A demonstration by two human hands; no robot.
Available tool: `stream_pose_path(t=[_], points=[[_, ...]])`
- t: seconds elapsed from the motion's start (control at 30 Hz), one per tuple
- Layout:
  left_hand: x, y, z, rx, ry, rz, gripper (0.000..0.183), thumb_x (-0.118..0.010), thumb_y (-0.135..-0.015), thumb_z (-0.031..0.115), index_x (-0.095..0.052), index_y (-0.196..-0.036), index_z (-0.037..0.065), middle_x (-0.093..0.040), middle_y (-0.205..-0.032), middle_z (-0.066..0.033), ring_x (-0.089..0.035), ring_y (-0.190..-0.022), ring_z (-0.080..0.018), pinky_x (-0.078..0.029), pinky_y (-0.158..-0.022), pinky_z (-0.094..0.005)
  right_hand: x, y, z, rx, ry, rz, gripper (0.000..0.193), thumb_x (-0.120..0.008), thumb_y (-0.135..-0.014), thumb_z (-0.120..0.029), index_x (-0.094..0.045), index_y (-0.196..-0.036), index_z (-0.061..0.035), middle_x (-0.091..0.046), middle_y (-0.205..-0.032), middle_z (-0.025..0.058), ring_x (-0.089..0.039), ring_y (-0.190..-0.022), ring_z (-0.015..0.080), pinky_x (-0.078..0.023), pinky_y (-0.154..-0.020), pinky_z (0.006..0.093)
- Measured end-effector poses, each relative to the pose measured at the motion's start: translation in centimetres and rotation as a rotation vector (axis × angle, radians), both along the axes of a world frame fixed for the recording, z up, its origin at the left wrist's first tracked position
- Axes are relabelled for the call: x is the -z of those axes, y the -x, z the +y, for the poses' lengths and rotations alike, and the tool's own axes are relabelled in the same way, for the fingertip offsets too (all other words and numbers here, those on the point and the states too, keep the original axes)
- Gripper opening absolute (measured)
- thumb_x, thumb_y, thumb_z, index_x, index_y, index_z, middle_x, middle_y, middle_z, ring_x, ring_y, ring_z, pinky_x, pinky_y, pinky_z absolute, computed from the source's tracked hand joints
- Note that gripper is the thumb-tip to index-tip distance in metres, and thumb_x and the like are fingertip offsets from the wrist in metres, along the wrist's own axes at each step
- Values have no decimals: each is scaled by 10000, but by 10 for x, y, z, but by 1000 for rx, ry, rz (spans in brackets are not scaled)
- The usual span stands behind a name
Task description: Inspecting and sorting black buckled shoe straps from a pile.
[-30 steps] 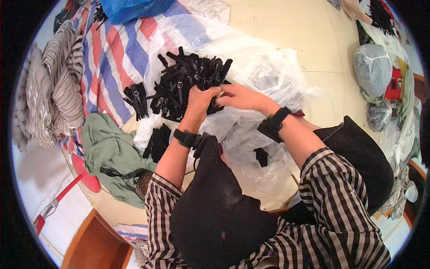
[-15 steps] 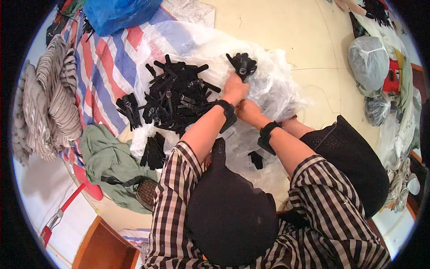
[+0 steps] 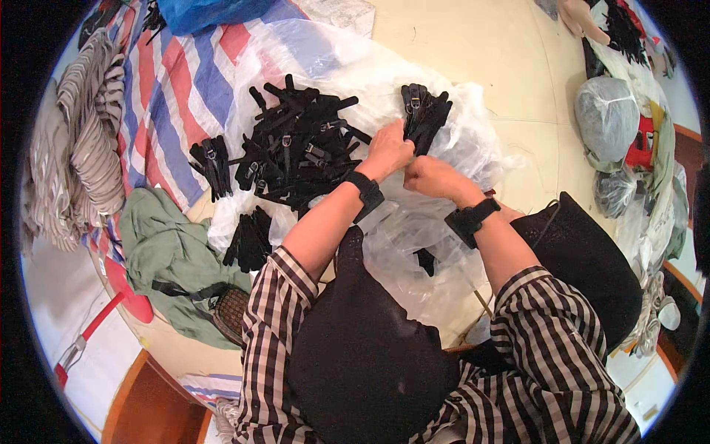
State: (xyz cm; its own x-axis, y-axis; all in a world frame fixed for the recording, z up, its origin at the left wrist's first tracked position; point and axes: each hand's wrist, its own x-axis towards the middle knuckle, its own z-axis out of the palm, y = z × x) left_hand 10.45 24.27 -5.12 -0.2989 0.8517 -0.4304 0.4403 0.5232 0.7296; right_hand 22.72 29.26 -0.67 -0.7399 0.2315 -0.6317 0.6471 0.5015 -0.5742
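My left hand [image 3: 388,150] is closed around the near end of a bundle of black buckled straps [image 3: 427,117], whose buckles fan out at the far end. Close beside it, my right hand [image 3: 438,179] is curled shut at the same gathered end; its fingertips are hidden, and a thin tie there cannot be made out. To the left lies a large heap of black straps [image 3: 303,152] with metal buckles. Two smaller strap bundles sit apart: one bundle [image 3: 213,166] left of the heap and another bundle [image 3: 250,240] nearer me.
Clear plastic sheeting [image 3: 399,237] spreads under the straps, over a striped woven sheet [image 3: 174,81]. Green cloth [image 3: 166,259] lies at left, beside hanks of grey cord [image 3: 92,140]. Stuffed plastic bags [image 3: 606,118] line the right. Black fabric [image 3: 370,348] covers my knee.
The strap bundle has tipped so that its length shows, and both hands have shifted slightly to the right. The whole view has moved a little too.
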Motion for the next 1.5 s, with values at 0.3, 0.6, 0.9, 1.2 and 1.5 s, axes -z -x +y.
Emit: stream_pose_path(t=[0.3, 0.6, 0.9, 1.2, 1.5], points=[[21, 22, -27, -195, -299, -209, 316, -527, -745, 141, -574, -1010, -24, -622, -849, -142, -588, -767, -204, -457, -705, -308, -33, 40, -10, -34, -346, 289, 149, -569, -746, -161, -625, -765, -24, -607, -740, 177, -585, -725, 354, -469, -660, 426], [-15, 34, -120, -452, -321, -501, 246, -499, -804, 19, -561, -1036, -35, -637, -923, -114, -605, -819, -156, -481, -730, -263, -17, 53, -28, 223, 67, 368, 157, -560, -758, -118, -605, -842, 8, -617, -746, 181, -600, -683, 316, -465, -650, 380], [8, 48, -241, -1145, -317, -160, 378, -525, -796, 8, -436, -1160, -38, -522, -1112, -130, -546, -965, -179, -480, -762, -266, 40, 40, -49, 277, -266, 379, 333, -591, -747, -118, -525, -1055, -10, -602, -931, 163, -579, -821, 312, -456, -742, 373], [8, 53, -212, -1203, -254, -659, 426, -576, -755, 71, -436, -1152, 8, -565, -950, -60, -549, -796, -143, -450, -677, -265, 55, 105, -44, 417, 157, 333, 610, -622, -771, -176, -333, -1267, 32, -510, -1170, 222, -508, -1089, 293, -394, -911, 357], [4, 66, -174, -1048, -390, -921, 314, -550, -786, 53, -442, -1067, -33, -582, -952, -103, -606, -752, -220, -542, -571, -365, 51, 107, -40, 510, 415, 215, 640, -586, -810, -242, -261, -1352, -135, -491, -1194, 84, -514, -983, 202, -436, -770, 348]])
